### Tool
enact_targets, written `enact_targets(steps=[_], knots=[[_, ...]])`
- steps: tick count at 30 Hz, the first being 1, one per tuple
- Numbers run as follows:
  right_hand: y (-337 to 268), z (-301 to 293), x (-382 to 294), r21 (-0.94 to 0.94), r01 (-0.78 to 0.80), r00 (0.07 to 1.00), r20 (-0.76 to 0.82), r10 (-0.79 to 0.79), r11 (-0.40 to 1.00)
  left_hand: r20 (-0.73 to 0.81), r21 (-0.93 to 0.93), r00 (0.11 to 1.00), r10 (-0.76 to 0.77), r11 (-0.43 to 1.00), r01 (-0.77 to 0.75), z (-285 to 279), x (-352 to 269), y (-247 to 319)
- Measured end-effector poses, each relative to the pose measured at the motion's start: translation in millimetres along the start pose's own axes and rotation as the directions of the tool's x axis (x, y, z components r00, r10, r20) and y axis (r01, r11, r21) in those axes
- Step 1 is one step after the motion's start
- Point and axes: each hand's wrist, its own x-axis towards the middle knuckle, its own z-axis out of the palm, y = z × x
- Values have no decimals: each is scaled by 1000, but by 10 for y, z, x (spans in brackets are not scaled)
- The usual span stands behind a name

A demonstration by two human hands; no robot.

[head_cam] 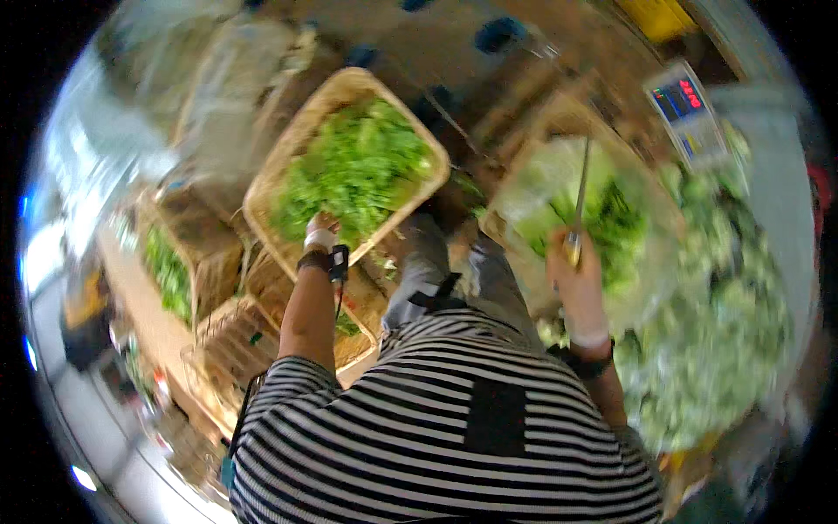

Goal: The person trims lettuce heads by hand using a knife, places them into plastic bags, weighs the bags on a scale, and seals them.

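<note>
My right hand (579,281) grips the handle of a knife (582,190), its long thin blade pointing away from me. Below the knife, a second crate (507,187) lined with clear plastic (543,164) holds leafy greens (619,229). My left hand (322,229) reaches over the near left side of a tan plastic crate (432,147) and touches the bright green leafy vegetables (360,164) inside. Its fingers are partly hidden and blurred, so whether they hold any leaves is unclear.
A digital scale display (686,111) stands at the upper right. Below it lies a large heap of pale green vegetables (720,314). More crates (222,334) are at the left, one with greens (167,272). Clear plastic sheeting (229,111) lies at the upper left.
</note>
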Motion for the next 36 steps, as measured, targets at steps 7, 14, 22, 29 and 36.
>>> enact_targets(steps=[7,14,22,29,36], knots=[[1467,-1099,518,-70,86,702,-704,-110,994,440,709,844,-308,695,-116,1587,-1054,-480],[1875,-1662,289,-564,-503,689,-719,-90,655,654,703,195,-731,492,-514,2693,-2862,240],[2006,-1760,485,-826,-147,934,-297,-198,545,759,404,-169,-629,658,-635,3524,-3595,-1075],[2016,-1820,297,-587,-74,884,-413,-220,806,845,145,-18,-534,261,-954,3868,-3862,-1806],[3296,-1932,440,-342,-8,780,-590,-208,940,832,-188,50,-553,-365,-912,3944,-3705,-2590]])
